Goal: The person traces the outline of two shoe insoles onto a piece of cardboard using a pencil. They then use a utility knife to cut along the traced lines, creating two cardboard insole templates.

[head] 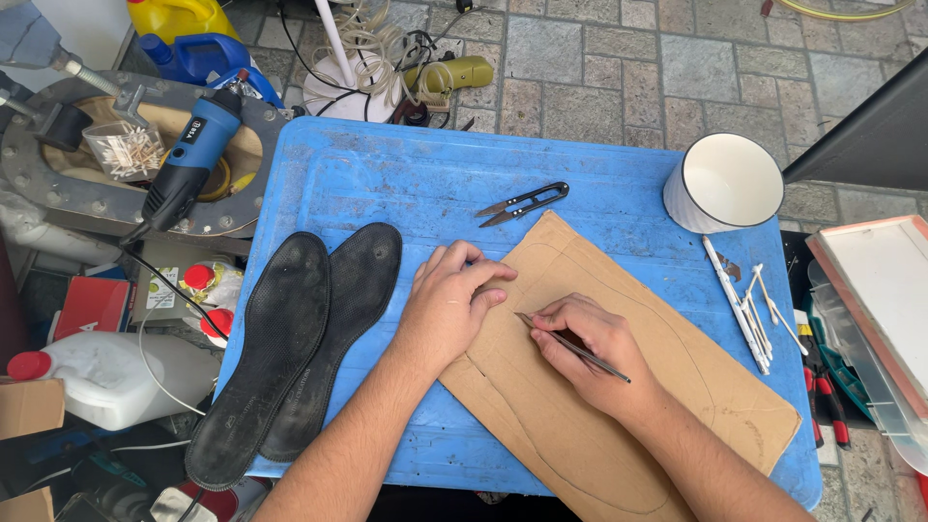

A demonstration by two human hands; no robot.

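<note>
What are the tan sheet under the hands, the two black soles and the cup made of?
Tan sheet: looks like cardboard or thin fibreboard, matte, with drawn outline lines. Black soles: likely rubber or foam, finely textured, dull. Cup: probably enamelled metal, glossy white with a dark rim.

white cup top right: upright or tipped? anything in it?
Upright and empty: the white cup stands on the blue table, its open rim facing up, bare white inside.

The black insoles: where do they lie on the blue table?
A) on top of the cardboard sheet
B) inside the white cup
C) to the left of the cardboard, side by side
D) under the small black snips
C: the two black insoles lie side by side on the blue table, left of the cardboard sheet that both hands work on.
</note>
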